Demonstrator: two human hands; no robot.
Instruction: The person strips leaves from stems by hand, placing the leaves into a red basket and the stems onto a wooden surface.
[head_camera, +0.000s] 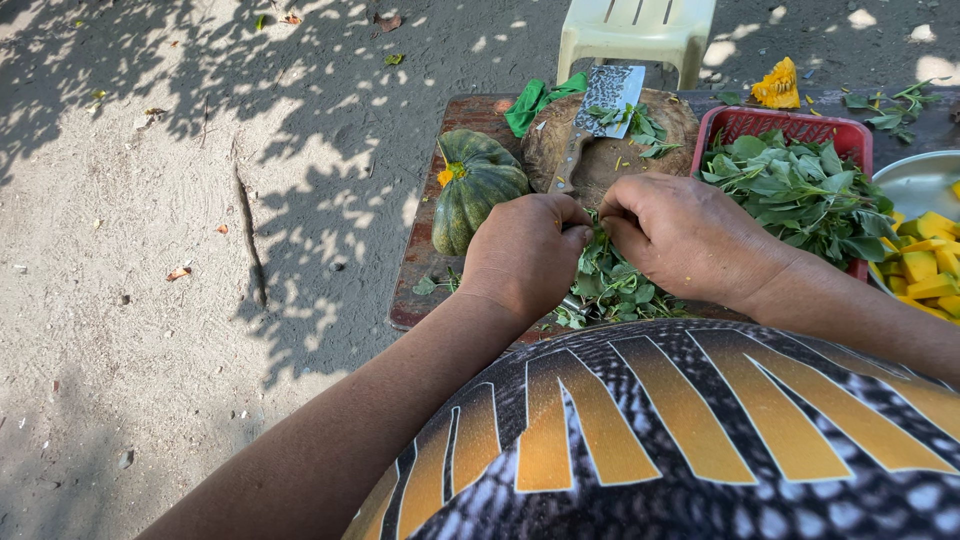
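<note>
The leafy greens (612, 280) lie in a loose heap on the near part of the wooden table (420, 262), just below the round chopping block. They are small, dark green leaves on thin stems, tangled together, some lit by sun and some in shade. The top of the heap is pinched between the fingers of the left hand (522, 252) and the right hand (680, 236), which meet over it with knuckles up. A few stray leaves lie apart at the heap's left edge.
</note>
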